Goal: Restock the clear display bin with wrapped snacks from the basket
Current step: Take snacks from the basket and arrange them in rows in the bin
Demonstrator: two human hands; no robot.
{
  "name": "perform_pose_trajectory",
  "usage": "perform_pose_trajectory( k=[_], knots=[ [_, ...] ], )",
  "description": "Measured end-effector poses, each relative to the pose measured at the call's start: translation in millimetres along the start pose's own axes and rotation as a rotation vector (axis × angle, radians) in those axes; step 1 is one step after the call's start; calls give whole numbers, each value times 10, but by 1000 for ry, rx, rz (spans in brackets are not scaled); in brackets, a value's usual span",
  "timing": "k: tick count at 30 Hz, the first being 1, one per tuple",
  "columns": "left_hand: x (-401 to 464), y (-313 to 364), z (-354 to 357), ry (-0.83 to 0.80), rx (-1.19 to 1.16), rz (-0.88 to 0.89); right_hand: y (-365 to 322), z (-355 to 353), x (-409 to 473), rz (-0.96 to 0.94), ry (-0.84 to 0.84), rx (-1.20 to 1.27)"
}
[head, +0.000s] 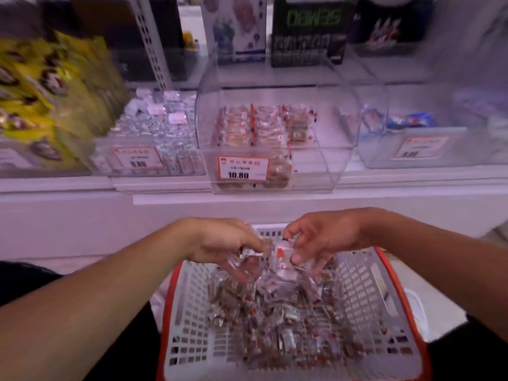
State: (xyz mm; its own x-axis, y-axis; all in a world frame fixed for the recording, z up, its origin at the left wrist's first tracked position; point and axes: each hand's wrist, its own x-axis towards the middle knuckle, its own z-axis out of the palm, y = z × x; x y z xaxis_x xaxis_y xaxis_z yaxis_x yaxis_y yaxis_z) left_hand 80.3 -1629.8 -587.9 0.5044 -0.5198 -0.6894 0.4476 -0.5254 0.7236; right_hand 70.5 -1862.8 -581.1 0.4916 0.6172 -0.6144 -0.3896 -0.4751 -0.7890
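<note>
A white slotted basket (pixel 365 292) with a red rim sits low in front of me, holding a heap of clear-wrapped snacks (pixel 275 325) with red marks. Above its far end my left hand (pixel 225 243) grips a bunch of wrapped snacks, fingers curled round them. My right hand (pixel 321 237) pinches wrapped snacks (pixel 280 259) between thumb and fingers, close beside the left hand. On the shelf above stands the clear display bin (pixel 338 125) with a rounded lid raised, rows of the same snacks inside and a 10.80 price tag (pixel 243 168) on its front.
A clear bin of silver-wrapped sweets (pixel 156 133) stands left of the display bin, another clear bin with blue packets (pixel 412 125) to the right. Yellow bags (pixel 46 100) fill the far left. Boxes stand on the upper shelf. The white shelf ledge (pixel 82 185) runs across.
</note>
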Motion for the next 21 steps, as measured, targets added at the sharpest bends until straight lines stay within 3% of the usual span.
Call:
perform_pose_trajectory(
  k=[3,8,10,13,15,21],
  knots=[
    [-480,548,-45,-158,38,123,-430,-52,-481,-174,-2,-70],
    [-766,1081,28,19,-166,474,-794,-235,-1008,-553,350,73],
    [-710,1156,79,61,-286,524,-822,-270,-1014,-675,473,197],
    [-656,1219,130,-103,-458,479,-822,-226,-895,-754,535,224],
    [-631,1223,88,-187,-489,442,-815,-213,-832,-771,556,97],
    [-601,1173,7,-227,-404,395,-769,-205,-859,-677,661,-416]
  ],
)
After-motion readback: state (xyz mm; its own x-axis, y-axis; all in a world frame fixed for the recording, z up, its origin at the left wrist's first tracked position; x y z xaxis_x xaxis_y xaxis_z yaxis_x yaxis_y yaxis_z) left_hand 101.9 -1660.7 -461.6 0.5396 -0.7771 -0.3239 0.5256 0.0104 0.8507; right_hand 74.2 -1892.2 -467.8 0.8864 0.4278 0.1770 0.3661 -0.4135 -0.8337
